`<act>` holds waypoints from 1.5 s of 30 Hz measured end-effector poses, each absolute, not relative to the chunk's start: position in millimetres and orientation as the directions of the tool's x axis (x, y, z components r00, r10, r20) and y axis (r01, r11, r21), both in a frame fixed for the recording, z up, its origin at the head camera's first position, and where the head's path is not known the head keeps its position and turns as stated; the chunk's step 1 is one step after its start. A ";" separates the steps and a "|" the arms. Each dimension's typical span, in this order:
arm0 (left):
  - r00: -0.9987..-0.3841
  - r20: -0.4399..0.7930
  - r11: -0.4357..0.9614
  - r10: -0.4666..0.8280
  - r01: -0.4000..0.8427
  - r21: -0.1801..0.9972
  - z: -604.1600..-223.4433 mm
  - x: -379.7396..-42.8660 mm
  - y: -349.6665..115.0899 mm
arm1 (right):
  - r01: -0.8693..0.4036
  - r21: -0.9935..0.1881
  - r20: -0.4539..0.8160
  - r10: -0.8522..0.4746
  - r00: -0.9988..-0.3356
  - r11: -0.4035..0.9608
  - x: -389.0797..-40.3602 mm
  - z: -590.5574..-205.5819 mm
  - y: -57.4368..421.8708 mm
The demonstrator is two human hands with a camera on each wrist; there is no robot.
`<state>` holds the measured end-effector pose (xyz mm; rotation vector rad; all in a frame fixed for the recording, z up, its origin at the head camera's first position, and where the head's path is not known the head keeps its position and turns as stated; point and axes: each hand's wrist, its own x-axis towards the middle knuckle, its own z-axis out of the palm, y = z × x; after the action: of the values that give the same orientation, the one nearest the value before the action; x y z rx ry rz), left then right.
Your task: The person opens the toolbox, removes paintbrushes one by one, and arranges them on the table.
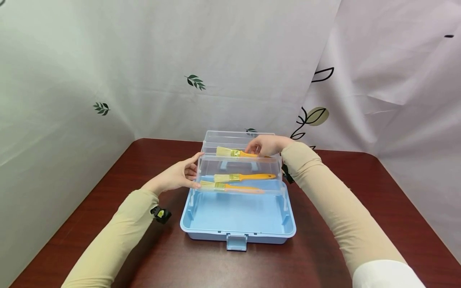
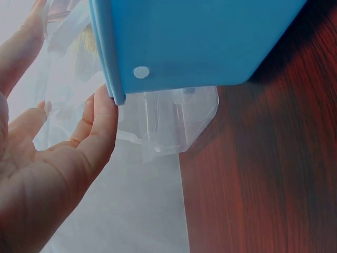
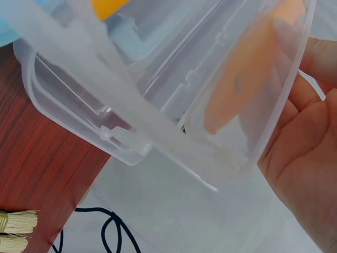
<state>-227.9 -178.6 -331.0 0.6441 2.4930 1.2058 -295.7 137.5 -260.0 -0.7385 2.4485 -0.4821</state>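
A light blue case [image 1: 237, 216] has its clear stepped trays raised above it. In the upper clear tray [image 1: 241, 137] lies a paintbrush [image 1: 227, 152] with a yellow handle; my right hand [image 1: 268, 145] holds it by the handle. Through the tray wall, the right wrist view shows that orange-yellow handle [image 3: 237, 84] beside my fingers. Two more paintbrushes, a middle one [image 1: 248, 177] and a front one [image 1: 230, 187], lie in the lower clear tray [image 1: 216, 163]. My left hand [image 1: 178, 174] grips this tray's left end, thumb low and index finger at the top.
The case's latch [image 1: 236, 242] hangs down at the front. On the reddish-brown table [image 1: 335, 248], bristles of other brushes [image 3: 18, 221] show in the right wrist view. A black cable [image 3: 113, 216] hangs past the table edge. Printed white cloth [image 1: 162, 100] stands behind and at both sides.
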 end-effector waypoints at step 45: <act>-0.864 -0.087 0.559 0.496 0.241 0.793 -329.5 -227.7 -176.3 | -0.260 -0.598 -0.297 -0.510 -0.807 0.758 -294.0 -266.6 138.3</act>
<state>-227.7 -176.3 -329.5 0.6084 2.4959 1.2016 -294.0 138.3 -266.6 -0.5830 2.5064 -0.7595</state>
